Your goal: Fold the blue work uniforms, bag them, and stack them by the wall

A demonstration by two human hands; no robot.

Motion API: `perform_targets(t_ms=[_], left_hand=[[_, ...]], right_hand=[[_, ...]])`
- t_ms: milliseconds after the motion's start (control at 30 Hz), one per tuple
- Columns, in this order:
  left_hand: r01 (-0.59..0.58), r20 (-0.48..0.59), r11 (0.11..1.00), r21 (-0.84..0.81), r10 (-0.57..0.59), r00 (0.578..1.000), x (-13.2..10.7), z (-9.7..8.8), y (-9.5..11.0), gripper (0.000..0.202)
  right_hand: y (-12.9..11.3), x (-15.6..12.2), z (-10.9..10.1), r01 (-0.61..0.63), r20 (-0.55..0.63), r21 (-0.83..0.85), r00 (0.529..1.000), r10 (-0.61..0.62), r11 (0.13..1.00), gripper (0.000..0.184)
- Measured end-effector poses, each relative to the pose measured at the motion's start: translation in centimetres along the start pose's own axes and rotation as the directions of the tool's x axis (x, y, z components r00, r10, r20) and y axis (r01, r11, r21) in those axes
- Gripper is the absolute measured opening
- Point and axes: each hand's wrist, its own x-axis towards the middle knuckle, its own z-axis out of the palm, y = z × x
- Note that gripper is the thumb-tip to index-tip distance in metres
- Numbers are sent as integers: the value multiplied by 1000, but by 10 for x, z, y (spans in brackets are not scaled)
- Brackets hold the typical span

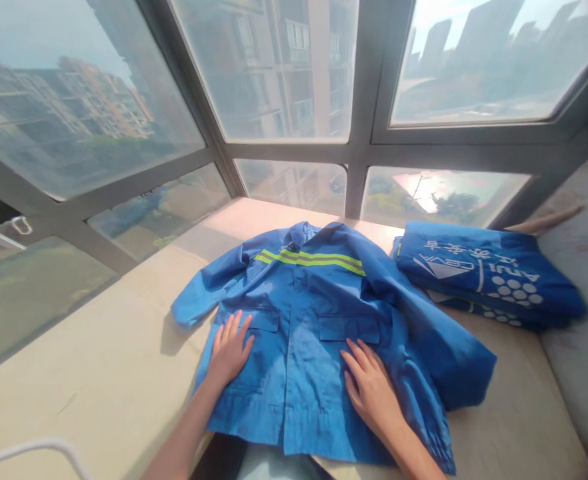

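Observation:
A blue work jacket (304, 293) with yellow-green reflective stripes lies spread front-up on a pale stone sill (99, 360). Its collar points toward the windows and both sleeves lie out to the sides. My left hand (230, 348) rests flat on the jacket's left front, just below a chest pocket, fingers stretched out. On the right front panel, below the other pocket, my right hand (371, 387) lies flat with its fingers extended. Neither hand grips the cloth.
A stack of folded blue garments (489, 277) with white print sits at the right, beside the jacket's sleeve. Dark-framed windows (359, 147) wrap the far side. A grey cushion (584, 320) borders the right edge. A white bar (34, 450) shows at lower left.

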Motion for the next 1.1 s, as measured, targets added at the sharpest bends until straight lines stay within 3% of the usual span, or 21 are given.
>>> perform_targets(t_ms=[167, 333, 433, 533, 600, 700, 800, 900, 1000, 1100], left_hand=[[21, 5, 998, -52, -21, 1000, 5, -2, 8, 54], [-14, 23, 997, -75, 16, 1000, -1, -10, 6, 54], [-122, 13, 990, -76, 123, 992, -23, -21, -10, 50], [-186, -41, 973, -138, 182, 982, -60, -27, -41, 48], [-183, -60, 959, -215, 174, 983, -87, -24, -64, 51], [-229, -44, 911, -344, 228, 973, -122, -11, -92, 69], [-287, -87, 861, -421, 276, 957, -145, 4, -101, 78], [-269, -160, 841, -469, 219, 963, -151, 9, -95, 65], [-246, -214, 811, -530, 153, 965, -145, 6, -86, 58], [-184, -243, 773, -607, 41, 969, -131, 0, -77, 56]], right_hand=[[13, 11, 0, 8, -3, 20, 1000, -8, 1000, 41], [11, 6, -9, 11, 66, 12, 998, -12, 1000, 44], [10, -10, -32, 6, 174, 61, 985, -17, 998, 48], [26, -36, -70, -60, 236, 138, 971, 26, 989, 43], [46, -58, -95, -112, 146, 137, 985, 91, 984, 42], [80, -96, -120, -178, -98, 29, 979, 180, 984, 44], [98, -129, -118, -187, -86, -80, 980, 180, 979, 59], [95, -149, -98, -141, 7, -89, 990, 142, 986, 72], [84, -150, -82, -212, -11, -43, 977, 212, 976, 67], [76, -136, -80, -315, -51, 59, 947, 318, 947, 53]])
